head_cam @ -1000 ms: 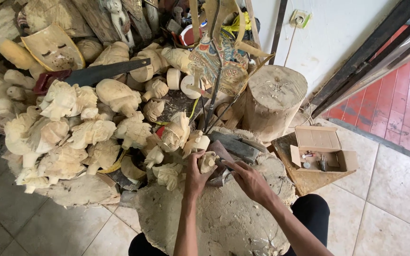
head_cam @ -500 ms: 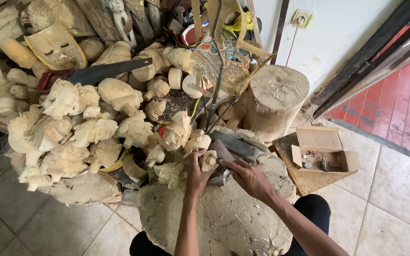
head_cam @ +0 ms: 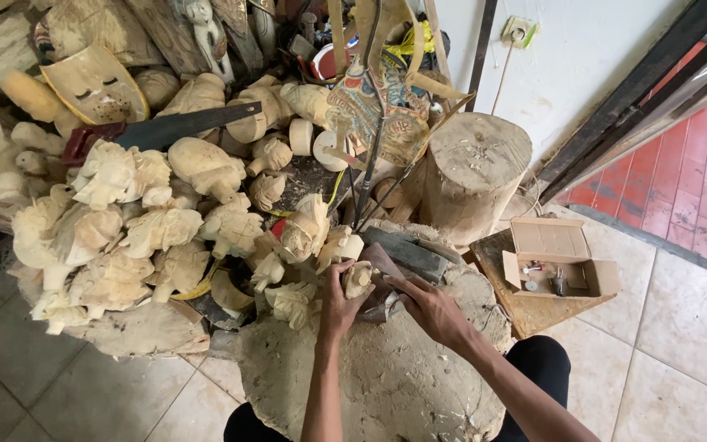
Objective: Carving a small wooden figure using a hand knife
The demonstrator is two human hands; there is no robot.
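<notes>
In the head view, the left hand [head_cam: 339, 296] is wrapped around a small pale carved wooden figure [head_cam: 358, 278], held upright above the wide, chip-strewn stump slab [head_cam: 386, 385]. The right hand [head_cam: 429, 309] lies just beside it, fingers curled over a dark tool [head_cam: 382, 304] whose shape I cannot tell. A heap of pale wooden carvings [head_cam: 149, 221] lies to the left.

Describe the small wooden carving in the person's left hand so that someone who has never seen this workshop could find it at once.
Start at the broad stump in front of the person. At its far edge, the left hand grips a small pale carving. Unlike the piled carvings to the left, it alone is held.
</notes>
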